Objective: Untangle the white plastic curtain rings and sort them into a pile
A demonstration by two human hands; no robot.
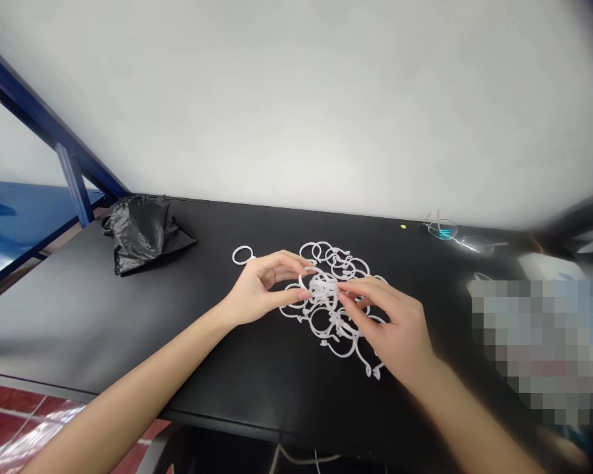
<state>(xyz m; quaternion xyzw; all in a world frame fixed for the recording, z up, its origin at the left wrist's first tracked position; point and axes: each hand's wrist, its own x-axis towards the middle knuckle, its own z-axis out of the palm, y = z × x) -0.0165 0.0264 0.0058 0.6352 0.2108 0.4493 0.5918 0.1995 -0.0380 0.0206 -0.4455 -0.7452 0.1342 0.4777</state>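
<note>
A small cluster of white plastic ring clips is held between two grips, above the middle of a loose pile of ring clips on the black bench. At the cluster's 9 o'clock side, the thumb and forefinger of the left grip are parted and set against its edge; at 3 o'clock, it is pinched by the right grip, with the fingertips nearly together.

Snagging is judged the likeliest fault: knobbed ends are overlapped in the pile, so neighbouring clips could be dragged along if the cluster were pulled. It could also be dropped if the fingertip hold were slackened. Clips at 5 o'clock could be scattered by the right palm.

One lone ring and, beyond it, one black plastic bag are seen towards 10 o'clock; near 2 o'clock, one yellow fleck and one turquoise-marked loop. Over a dozen clips are piled; through overlap, no exact count can be given, nor for the cluster.
</note>
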